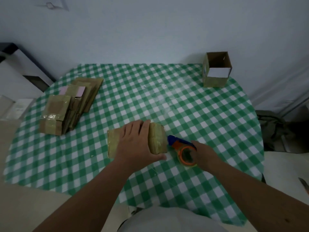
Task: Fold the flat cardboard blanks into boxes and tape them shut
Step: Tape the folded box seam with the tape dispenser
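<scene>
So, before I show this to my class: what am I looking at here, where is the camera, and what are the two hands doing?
There is one picture, taken by a camera worn on the person's head, looking down at a table with a green checked cloth. The left hand presses flat on a cardboard box lying on its side. The right hand grips a tape dispenser, its blue end against the box. A stack of flat blanks lies to the left. An open box stands at the far right.

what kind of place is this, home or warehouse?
Probably a home room, not a warehouse: a table under a green-and-white checked tablecloth against a plain pale wall, with only a small stack of flat cardboard blanks.
</scene>
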